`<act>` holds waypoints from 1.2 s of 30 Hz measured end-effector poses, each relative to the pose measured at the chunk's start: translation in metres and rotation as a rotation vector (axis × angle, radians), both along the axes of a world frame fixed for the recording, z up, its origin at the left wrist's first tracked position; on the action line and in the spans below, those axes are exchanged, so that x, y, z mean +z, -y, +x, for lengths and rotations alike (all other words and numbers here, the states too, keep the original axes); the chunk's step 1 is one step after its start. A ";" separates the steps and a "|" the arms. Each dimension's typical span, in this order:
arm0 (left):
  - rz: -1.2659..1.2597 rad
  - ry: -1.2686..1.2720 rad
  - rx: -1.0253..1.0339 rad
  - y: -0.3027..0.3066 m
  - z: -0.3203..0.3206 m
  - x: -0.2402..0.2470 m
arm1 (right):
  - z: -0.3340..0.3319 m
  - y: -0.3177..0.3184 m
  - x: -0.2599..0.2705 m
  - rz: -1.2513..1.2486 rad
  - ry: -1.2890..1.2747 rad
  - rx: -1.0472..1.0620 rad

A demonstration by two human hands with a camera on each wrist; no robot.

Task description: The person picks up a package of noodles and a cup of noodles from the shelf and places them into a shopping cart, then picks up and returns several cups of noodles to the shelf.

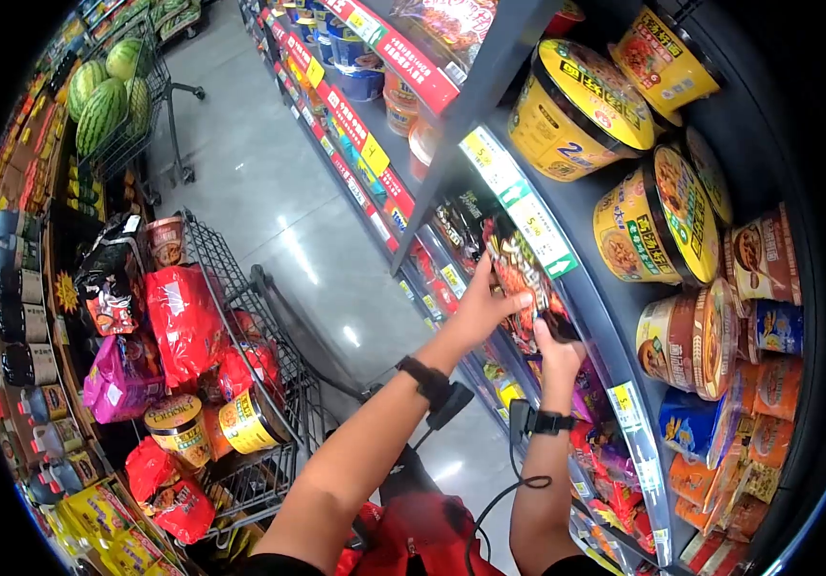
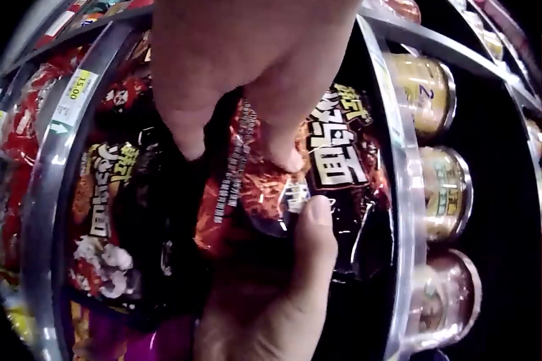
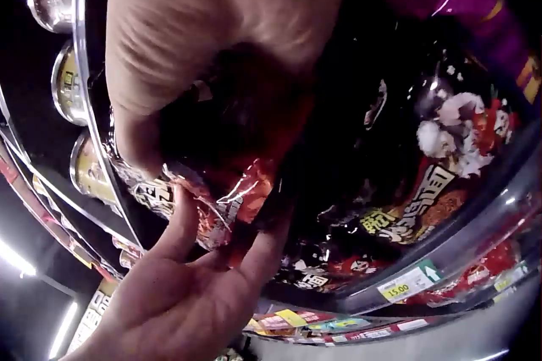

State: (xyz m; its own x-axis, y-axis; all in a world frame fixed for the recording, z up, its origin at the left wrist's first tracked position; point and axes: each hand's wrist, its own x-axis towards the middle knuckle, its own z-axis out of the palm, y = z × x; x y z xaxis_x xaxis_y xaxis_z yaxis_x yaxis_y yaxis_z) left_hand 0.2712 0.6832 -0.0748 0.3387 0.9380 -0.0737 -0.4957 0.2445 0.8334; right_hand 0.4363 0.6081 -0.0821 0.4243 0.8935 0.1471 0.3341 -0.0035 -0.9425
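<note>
Both hands are at a black and red bag of instant noodles (image 1: 519,269) on a lower shelf at the right. My left hand (image 1: 486,305) grips its near side, thumb across the front. Closer to me, the right hand (image 1: 559,357) pinches the bag's lower end. In the left wrist view the left thumb and the right thumb press on the printed front of the bag (image 2: 339,154). The right wrist view shows fingers of both hands round the crinkled red part of the bag (image 3: 254,187). Beside it lies another black noodle bag (image 2: 106,209).
A shopping cart (image 1: 298,403) at the left carries red bags (image 1: 182,326) and noodle tubs (image 1: 252,420). Yellow noodle tubs (image 1: 581,110) line the shelf above my hands. A metal shelf edge (image 2: 51,183) runs along the bags. Another cart with watermelons (image 1: 103,113) stands farther back.
</note>
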 end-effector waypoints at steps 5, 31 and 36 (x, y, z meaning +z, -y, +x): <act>-0.076 0.057 0.118 -0.045 0.001 -0.013 | -0.025 -0.060 0.032 -0.285 -0.048 0.130; 0.092 -1.921 0.918 0.068 -0.520 0.120 | -0.063 -0.098 0.020 -0.228 0.493 -0.068; -0.581 -1.953 0.771 0.033 -0.526 0.100 | -0.096 0.014 0.011 0.008 0.040 0.082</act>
